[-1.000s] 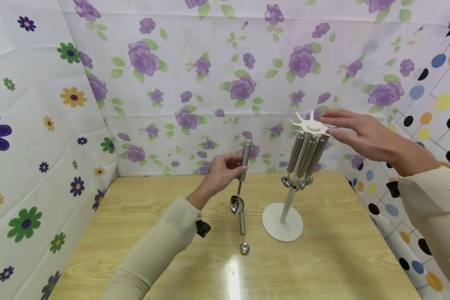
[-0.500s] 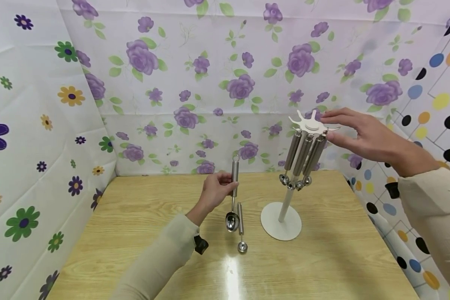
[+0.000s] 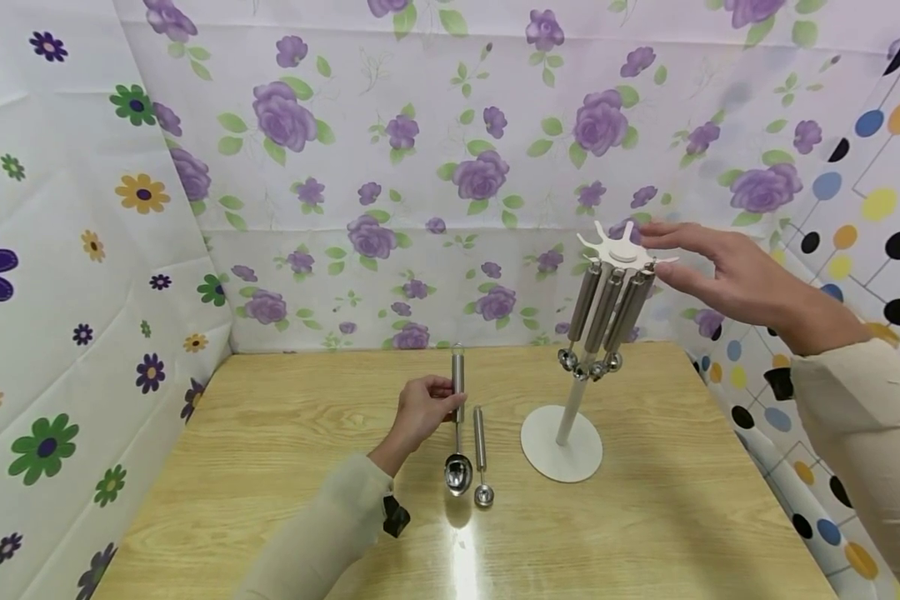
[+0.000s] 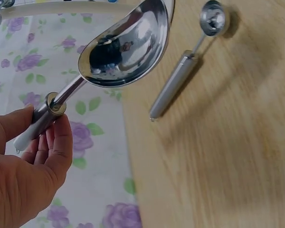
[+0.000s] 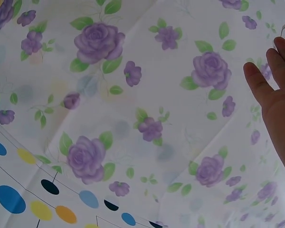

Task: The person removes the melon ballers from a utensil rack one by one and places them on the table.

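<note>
My left hand (image 3: 422, 410) pinches the steel handle of an ice cream scoop (image 4: 126, 47) between thumb and fingers. In the head view the scoop stands nearly upright, its oval bowl low over the table with a shadow below it. Just right of it, a smaller melon baller (image 3: 482, 454) lies on the wood, its round head toward me. A white hanging rack (image 3: 562, 458) with a round base stands farther right. Several steel-handled utensils (image 3: 607, 312) hang from its hooks. My right hand (image 3: 750, 279) is at the rack's top right, fingers extended, thumb by a hook.
The pale wooden table (image 3: 307, 467) has a floral cloth (image 3: 420, 150) behind it. Patterned cloths also close off the left and right sides. Some hooks (image 3: 592, 237) on the rack's back left carry nothing.
My left hand has come down and toward me with the scoop, from above the melon baller's handle to its left. The right hand has stayed at the rack's top.
</note>
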Action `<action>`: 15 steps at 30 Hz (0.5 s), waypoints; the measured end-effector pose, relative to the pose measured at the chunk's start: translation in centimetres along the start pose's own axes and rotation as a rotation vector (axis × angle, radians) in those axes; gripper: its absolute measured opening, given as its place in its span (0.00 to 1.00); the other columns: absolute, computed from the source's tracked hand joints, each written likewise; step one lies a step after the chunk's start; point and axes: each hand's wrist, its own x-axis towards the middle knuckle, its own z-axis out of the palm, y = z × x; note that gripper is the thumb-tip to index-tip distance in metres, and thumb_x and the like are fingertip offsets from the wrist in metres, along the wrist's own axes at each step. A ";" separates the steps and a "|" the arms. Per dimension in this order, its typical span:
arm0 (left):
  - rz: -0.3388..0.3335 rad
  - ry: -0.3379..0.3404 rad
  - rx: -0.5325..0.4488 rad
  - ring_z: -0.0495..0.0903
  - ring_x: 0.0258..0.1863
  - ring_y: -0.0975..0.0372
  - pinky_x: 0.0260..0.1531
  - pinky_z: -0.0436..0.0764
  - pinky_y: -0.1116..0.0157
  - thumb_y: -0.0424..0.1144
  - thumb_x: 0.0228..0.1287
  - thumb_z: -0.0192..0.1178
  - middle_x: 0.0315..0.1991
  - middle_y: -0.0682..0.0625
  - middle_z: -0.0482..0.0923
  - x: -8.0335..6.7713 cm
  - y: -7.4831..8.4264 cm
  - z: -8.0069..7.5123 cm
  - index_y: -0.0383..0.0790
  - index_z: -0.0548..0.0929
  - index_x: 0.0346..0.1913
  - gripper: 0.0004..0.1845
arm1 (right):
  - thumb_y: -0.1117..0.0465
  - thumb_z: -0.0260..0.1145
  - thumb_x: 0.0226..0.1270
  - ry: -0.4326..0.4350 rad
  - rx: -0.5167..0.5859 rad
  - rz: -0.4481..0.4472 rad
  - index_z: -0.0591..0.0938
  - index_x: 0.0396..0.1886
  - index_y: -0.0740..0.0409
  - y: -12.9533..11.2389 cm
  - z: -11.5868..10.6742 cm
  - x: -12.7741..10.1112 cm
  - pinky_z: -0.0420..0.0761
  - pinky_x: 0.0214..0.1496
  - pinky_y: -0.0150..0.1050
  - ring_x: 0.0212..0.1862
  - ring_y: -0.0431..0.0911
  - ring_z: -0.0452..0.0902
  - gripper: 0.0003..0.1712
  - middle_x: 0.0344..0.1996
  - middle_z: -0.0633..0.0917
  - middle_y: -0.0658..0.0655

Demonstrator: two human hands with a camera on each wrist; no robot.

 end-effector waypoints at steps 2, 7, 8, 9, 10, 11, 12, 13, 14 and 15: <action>-0.005 0.005 0.008 0.84 0.31 0.60 0.35 0.88 0.59 0.31 0.62 0.70 0.38 0.42 0.83 -0.1 -0.4 0.0 0.28 0.84 0.48 0.13 | 0.57 0.62 0.74 0.005 0.000 0.005 0.74 0.70 0.54 0.0 0.1 0.0 0.58 0.67 0.72 0.74 0.61 0.57 0.27 0.73 0.67 0.55; -0.033 0.015 0.025 0.84 0.31 0.61 0.34 0.88 0.60 0.30 0.61 0.71 0.37 0.42 0.84 -0.3 -1.8 0.2 0.27 0.84 0.47 0.14 | 0.56 0.63 0.74 0.010 0.000 0.011 0.74 0.70 0.55 0.0 0.1 -0.1 0.59 0.66 0.72 0.74 0.61 0.57 0.27 0.73 0.68 0.56; -0.040 0.017 0.026 0.84 0.31 0.61 0.33 0.88 0.60 0.30 0.61 0.71 0.37 0.42 0.84 -0.3 -2.2 0.2 0.27 0.84 0.47 0.14 | 0.56 0.63 0.74 0.011 0.000 0.010 0.74 0.70 0.55 0.0 0.1 -0.1 0.59 0.66 0.72 0.74 0.61 0.58 0.27 0.73 0.68 0.56; -0.048 0.015 0.023 0.84 0.31 0.61 0.33 0.88 0.61 0.30 0.61 0.71 0.37 0.42 0.83 -0.4 -2.5 0.3 0.27 0.83 0.47 0.14 | 0.56 0.63 0.74 0.011 0.000 0.007 0.74 0.70 0.55 0.0 0.1 -0.1 0.59 0.66 0.72 0.74 0.61 0.58 0.27 0.73 0.68 0.56; -0.056 0.015 0.020 0.84 0.31 0.60 0.33 0.87 0.61 0.30 0.61 0.71 0.37 0.43 0.83 -0.5 -2.8 0.3 0.27 0.83 0.47 0.14 | 0.56 0.63 0.74 0.011 -0.002 0.006 0.74 0.70 0.55 0.0 0.1 -0.1 0.59 0.66 0.72 0.74 0.61 0.58 0.27 0.73 0.68 0.56; -0.061 0.013 0.016 0.84 0.31 0.60 0.33 0.87 0.61 0.30 0.61 0.71 0.36 0.42 0.83 -0.5 -3.2 0.4 0.27 0.83 0.47 0.14 | 0.56 0.62 0.74 0.012 -0.002 0.004 0.74 0.70 0.55 0.0 0.1 -0.1 0.59 0.66 0.72 0.74 0.61 0.58 0.27 0.73 0.68 0.56; -0.062 0.012 0.019 0.84 0.31 0.60 0.32 0.87 0.62 0.30 0.61 0.71 0.36 0.42 0.83 -0.6 -3.5 0.5 0.27 0.83 0.47 0.14 | 0.56 0.62 0.74 0.013 -0.004 0.002 0.74 0.70 0.55 0.0 0.1 -0.1 0.59 0.67 0.72 0.74 0.61 0.58 0.27 0.73 0.68 0.56; -0.067 0.013 0.014 0.84 0.31 0.60 0.32 0.87 0.62 0.29 0.61 0.71 0.36 0.42 0.83 -0.7 -3.8 0.5 0.26 0.83 0.47 0.13 | 0.56 0.62 0.74 0.013 -0.005 0.002 0.74 0.70 0.55 0.0 0.1 -0.1 0.59 0.67 0.72 0.74 0.61 0.58 0.27 0.73 0.68 0.56; -0.067 0.015 0.016 0.84 0.31 0.60 0.32 0.87 0.62 0.29 0.60 0.71 0.36 0.43 0.83 -0.8 -4.1 0.5 0.26 0.83 0.46 0.13 | 0.56 0.62 0.74 0.014 -0.004 0.001 0.74 0.70 0.55 0.0 0.1 -0.1 0.58 0.67 0.72 0.74 0.61 0.58 0.27 0.73 0.68 0.56; -0.073 0.018 0.021 0.84 0.31 0.60 0.31 0.87 0.62 0.29 0.60 0.71 0.35 0.43 0.83 -0.8 -4.3 0.6 0.27 0.84 0.46 0.13 | 0.56 0.62 0.74 0.015 -0.005 0.000 0.74 0.70 0.55 0.0 0.1 -0.1 0.58 0.67 0.72 0.74 0.61 0.58 0.27 0.73 0.68 0.56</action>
